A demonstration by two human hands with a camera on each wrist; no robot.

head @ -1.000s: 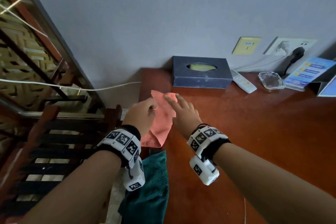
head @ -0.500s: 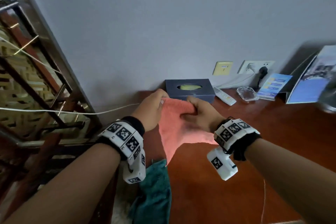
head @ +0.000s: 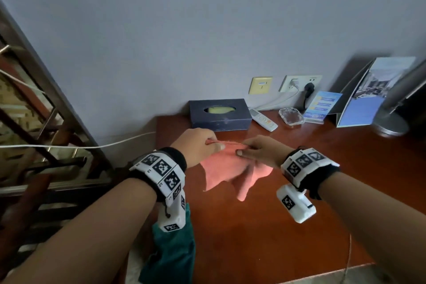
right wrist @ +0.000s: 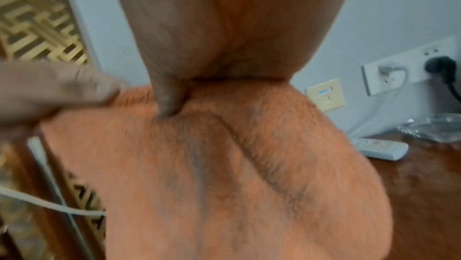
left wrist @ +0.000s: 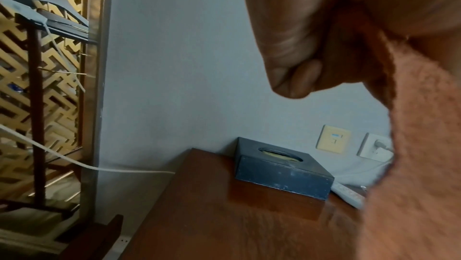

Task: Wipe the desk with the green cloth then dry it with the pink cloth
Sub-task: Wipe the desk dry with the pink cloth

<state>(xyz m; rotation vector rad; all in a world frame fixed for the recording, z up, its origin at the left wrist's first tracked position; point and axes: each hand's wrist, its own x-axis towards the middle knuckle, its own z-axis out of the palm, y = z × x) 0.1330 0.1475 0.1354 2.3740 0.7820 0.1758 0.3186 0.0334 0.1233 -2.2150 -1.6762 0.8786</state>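
Pink cloth (head: 227,169) pinched in both hands' fingers above desk (head: 299,203), green cloth (head: 173,258) only in head view

Looks like a hotel room. Reddish wooden tabletop (head: 288,226) against a plain grey wall; far edge carries a dark tissue box (head: 220,115), remote control (head: 263,119), glass ashtray (head: 291,116), standing brochures (head: 378,92). Gold lattice screen (left wrist: 45,78) at left.

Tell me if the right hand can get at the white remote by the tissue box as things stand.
Probably not at once: the right hand pinches the pink cloth together with the left hand. The way to the remote looks free across bare desk, once it lets go.
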